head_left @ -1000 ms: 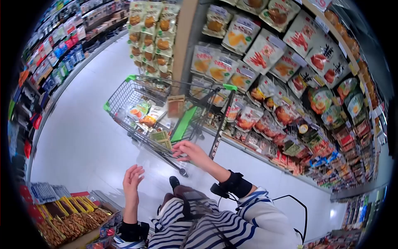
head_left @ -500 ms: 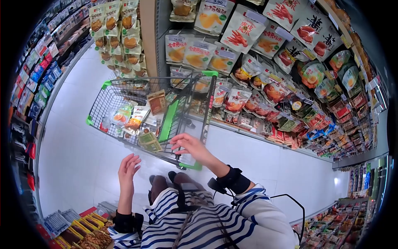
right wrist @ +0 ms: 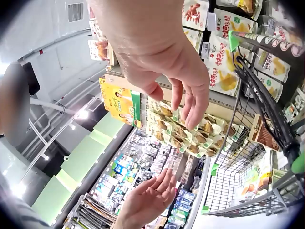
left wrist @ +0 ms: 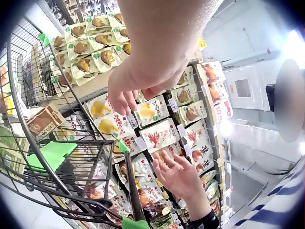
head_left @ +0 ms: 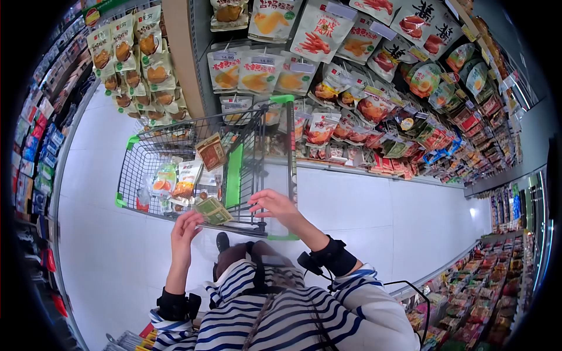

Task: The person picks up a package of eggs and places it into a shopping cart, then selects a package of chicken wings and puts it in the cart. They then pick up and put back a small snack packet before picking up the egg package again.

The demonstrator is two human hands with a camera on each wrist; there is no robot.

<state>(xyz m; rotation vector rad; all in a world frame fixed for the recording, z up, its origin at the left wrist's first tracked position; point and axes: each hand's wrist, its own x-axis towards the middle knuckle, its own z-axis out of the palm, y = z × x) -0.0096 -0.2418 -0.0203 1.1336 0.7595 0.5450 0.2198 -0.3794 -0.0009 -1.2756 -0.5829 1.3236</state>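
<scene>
My left hand (head_left: 184, 231) is held up beside the near side of a wire shopping cart (head_left: 132, 181), its fingers loosely bent and holding nothing. Over the cart's near rear corner hovers my right hand (head_left: 276, 209), also bare, with fingers spread and slightly curved. Inside the cart lie a brown packet (head_left: 211, 152), a white and orange pouch (head_left: 187, 182), a pouch with an egg picture (head_left: 164, 179) and a green squarish packet (head_left: 213, 210). The left hand's fingertips overlap the green packet's edge in the head view. A green panel (head_left: 234, 175) stands near the cart's handle (head_left: 293, 146).
A shelf rack with hanging food pouches (head_left: 325, 32) runs behind the cart and off to the right. Cream pouches (head_left: 133, 64) hang on the rack's end. More shelves (head_left: 36, 169) line the left side, and a display of packets (head_left: 468, 292) stands at lower right.
The view has turned, and the cart now appears further left and closer to the body. The left hand has come nearer the cart's side. Both hands stay without anything in them.
</scene>
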